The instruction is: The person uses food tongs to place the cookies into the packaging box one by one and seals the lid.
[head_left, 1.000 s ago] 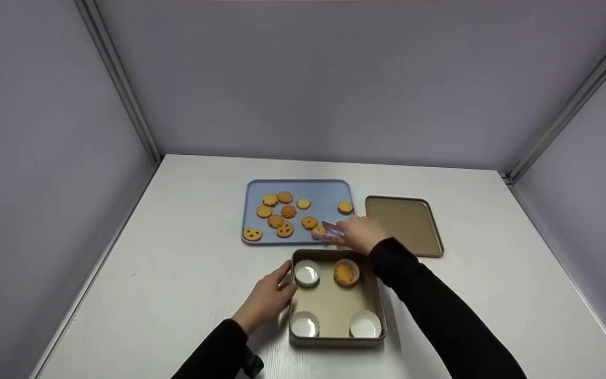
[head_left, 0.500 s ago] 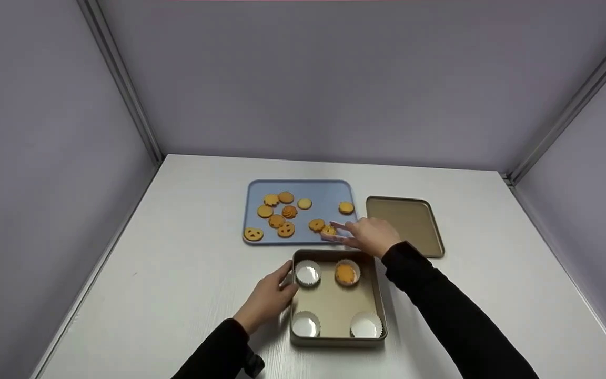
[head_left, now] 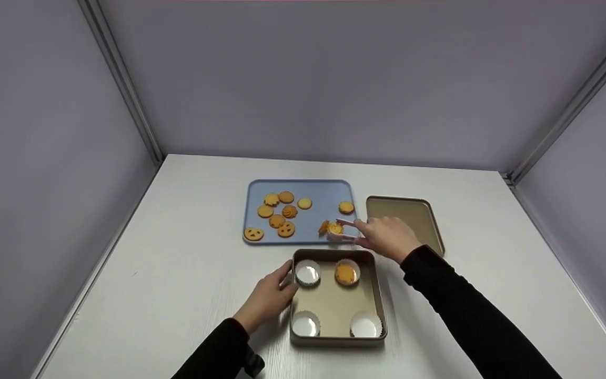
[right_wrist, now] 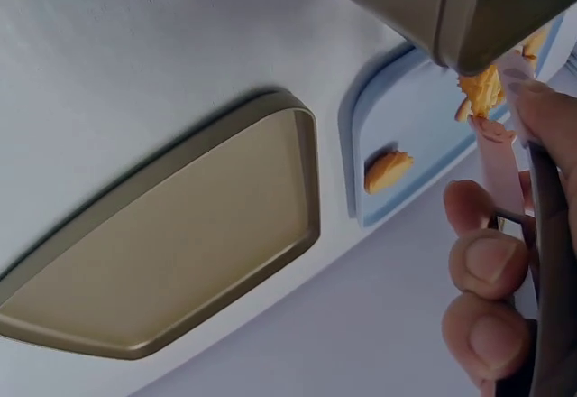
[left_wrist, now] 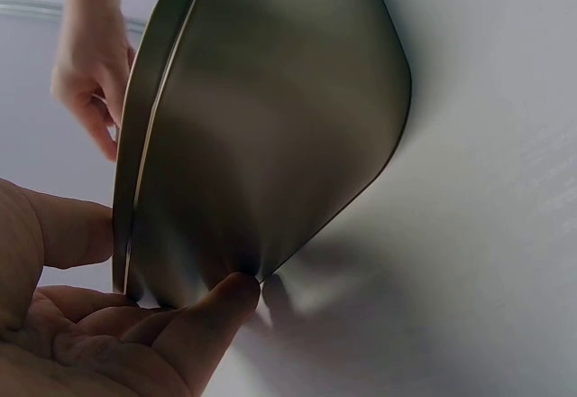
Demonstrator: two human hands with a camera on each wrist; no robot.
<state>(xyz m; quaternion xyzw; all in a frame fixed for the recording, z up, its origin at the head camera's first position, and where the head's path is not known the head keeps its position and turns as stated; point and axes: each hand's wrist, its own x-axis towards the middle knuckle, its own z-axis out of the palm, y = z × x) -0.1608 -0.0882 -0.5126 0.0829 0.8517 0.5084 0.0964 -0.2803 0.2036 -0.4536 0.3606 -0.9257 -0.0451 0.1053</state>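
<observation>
My left hand (head_left: 269, 297) holds the left wall of a deep, gold-brown baking pan (head_left: 334, 342). In the left wrist view, one digit sits at the rim and a fingertip (left_wrist: 242, 290) touches the lower edge. My right hand (head_left: 390, 237) grips small tongs (right_wrist: 545, 226) with dark handles and pale pink tips, low over the front right of a blue tray (head_left: 324, 192). The tong tips stand either side of a yellow cookie (head_left: 335, 228). Against that cookie leans another, browner cookie (head_left: 324, 227), tilted up.
The pan holds several white paper cups (head_left: 307, 272); an orange cookie (head_left: 344, 273) lies in the back right one. More cookies (head_left: 276, 221) spread over the tray's left half, and one cookie (head_left: 345, 207) lies at its right edge. A shallow gold lid or tray (head_left: 400, 216) lies to the right.
My right hand and the tongs have moved right, with the yellow cookie shifting along the tray between the tips. The neighbouring cookie has moved right and tipped up. My left hand has stayed put.
</observation>
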